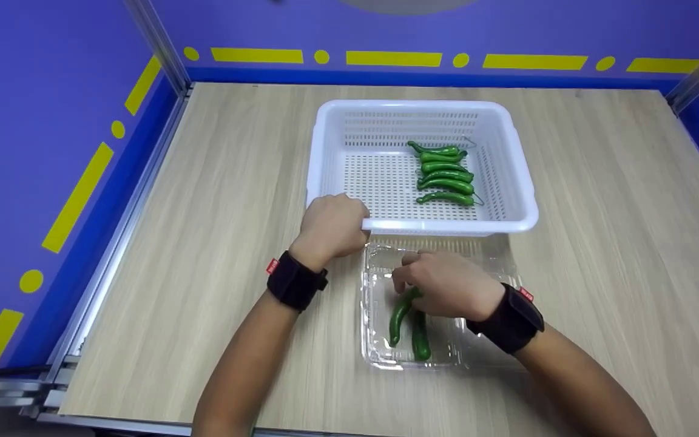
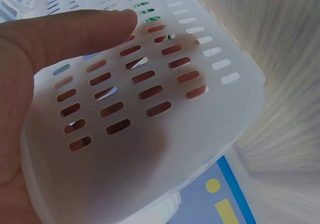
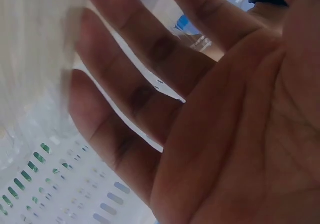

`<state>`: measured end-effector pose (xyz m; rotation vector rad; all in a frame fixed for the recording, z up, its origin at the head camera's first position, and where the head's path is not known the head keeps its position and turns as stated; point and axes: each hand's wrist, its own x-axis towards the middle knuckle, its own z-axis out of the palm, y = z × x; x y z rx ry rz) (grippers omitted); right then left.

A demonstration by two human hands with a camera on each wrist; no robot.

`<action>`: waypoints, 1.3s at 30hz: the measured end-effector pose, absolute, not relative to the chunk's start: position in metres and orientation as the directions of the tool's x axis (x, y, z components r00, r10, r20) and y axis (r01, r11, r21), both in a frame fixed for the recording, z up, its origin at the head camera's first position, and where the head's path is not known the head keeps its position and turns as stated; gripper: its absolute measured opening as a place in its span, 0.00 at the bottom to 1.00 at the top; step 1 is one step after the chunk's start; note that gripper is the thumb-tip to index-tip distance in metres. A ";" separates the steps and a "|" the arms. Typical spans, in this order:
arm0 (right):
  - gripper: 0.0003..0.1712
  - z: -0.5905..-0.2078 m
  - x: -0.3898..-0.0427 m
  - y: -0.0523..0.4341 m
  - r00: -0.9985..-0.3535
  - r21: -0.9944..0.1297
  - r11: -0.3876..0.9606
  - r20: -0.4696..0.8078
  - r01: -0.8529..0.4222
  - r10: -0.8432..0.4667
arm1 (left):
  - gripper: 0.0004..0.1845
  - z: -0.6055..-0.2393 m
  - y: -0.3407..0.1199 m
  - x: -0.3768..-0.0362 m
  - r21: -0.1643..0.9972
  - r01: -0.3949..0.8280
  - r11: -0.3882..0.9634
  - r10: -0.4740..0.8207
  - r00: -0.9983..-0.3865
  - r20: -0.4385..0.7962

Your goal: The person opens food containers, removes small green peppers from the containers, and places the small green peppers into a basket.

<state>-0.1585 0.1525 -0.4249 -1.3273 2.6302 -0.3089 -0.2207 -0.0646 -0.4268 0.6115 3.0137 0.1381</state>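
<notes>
1. Left hand (image 1: 332, 229) is curled over the near-left corner of the white basket (image 1: 522, 200), thumb outside the slotted wall in the left wrist view. It's gripping the rim, so the basket looks pinned in place.
2. Right of that, nearer the person, sits a clear tray (image 1: 374, 340) just in front of the basket. Two green peppers (image 1: 399, 317) lie in it.
3. Right hand (image 1: 446, 284) is down over the tray, on the top end of one pepper. Head view suggests fingers round it, but the wrist view shows them fairly straight, so I honestly can't tell if it's a real grip.
4. Five more peppers (image 1: 445, 173) are lined up in the right half of the basket.
5. My take: keep the left hand firm on the rim, and pinch the pepper mid-body since it looks glossy and the tray is flimsy.
6. Surface is a pale wood-grain table (image 1: 204, 243), with blue walls (image 1: 34, 121) striped in yellow dashes and dots, and metal rails at the edges.
</notes>
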 end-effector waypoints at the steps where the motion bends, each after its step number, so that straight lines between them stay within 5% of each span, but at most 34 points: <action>1: 0.14 -0.426 -0.159 0.152 -0.584 -0.263 0.578 -0.063 -0.773 -0.810 | 0.14 -0.427 -0.065 -0.221 0.098 0.387 0.917 0.393 -0.919 -0.041; 39: 0.10 -0.420 -0.155 0.151 -0.553 -0.230 0.533 0.024 -0.814 -0.833 | 0.10 -0.426 -0.064 -0.221 0.107 0.384 0.917 0.390 -0.920 -0.037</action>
